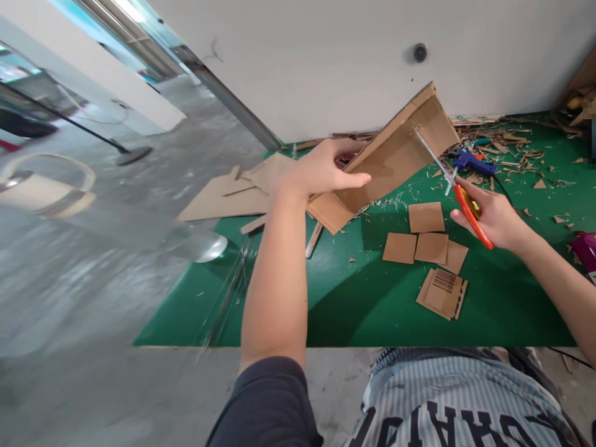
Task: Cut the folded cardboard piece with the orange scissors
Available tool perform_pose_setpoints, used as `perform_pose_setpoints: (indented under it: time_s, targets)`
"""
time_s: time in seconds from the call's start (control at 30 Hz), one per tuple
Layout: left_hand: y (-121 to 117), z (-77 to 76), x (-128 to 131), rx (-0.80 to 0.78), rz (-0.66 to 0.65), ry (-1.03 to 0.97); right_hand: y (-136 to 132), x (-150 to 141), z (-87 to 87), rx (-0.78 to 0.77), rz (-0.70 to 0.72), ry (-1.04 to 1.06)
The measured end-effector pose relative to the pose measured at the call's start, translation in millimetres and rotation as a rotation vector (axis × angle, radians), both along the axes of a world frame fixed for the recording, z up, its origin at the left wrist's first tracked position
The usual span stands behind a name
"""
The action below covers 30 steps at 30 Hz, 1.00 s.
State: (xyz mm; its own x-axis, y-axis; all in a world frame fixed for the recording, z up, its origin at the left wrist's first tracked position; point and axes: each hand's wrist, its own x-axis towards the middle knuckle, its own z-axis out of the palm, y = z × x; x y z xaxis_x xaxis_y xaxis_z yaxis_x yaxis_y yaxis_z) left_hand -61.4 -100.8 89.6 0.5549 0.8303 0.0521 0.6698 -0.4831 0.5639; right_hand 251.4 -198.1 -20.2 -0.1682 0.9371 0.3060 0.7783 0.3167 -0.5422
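Note:
My left hand [321, 171] grips a large brown cardboard piece [395, 155] and holds it tilted above the green mat [354, 298]. My right hand [493, 214] holds an orange-handled utility knife [459, 192]. Its long blade reaches up to the cardboard's upper right part and touches it. Several small cut cardboard squares [426, 239] lie on the mat below the knife, one with a barcode [442, 292].
A blue glue gun [472, 162] lies behind my right hand among cardboard scraps [512, 149] along the white wall. Flat cardboard sheets [237, 189] lie at the mat's left edge. A purple object [587, 248] sits at the far right. Grey floor lies to the left.

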Motion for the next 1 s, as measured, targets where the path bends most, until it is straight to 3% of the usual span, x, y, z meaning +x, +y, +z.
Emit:
perform_pose_setpoints:
  time_s: [0.27, 0.47, 0.6, 0.83, 1.0]
  targets:
    - [3.1, -5.2, 1.9, 0.015, -0.041, -0.030, 0.3, -2.9, 2.5, 0.013, -0.059, -0.036]
    - [9.2, -12.1, 2.4, 0.048, -0.046, -0.030, 1.2, 1.1, 1.1, 0.122, -0.104, -0.191]
    - [12.2, -15.0, 0.8, 0.035, -0.038, -0.005, 4.0, 3.7, -4.5, 0.184, -0.080, -0.133]
    - [8.3, -14.2, 3.3, 0.013, -0.024, 0.003, 1.6, 6.0, -0.5, 0.104, 0.022, -0.031]
    - [2.0, -11.4, 7.5, 0.013, -0.066, -0.019, 2.3, 5.6, -3.2, 0.144, -0.067, -0.105]
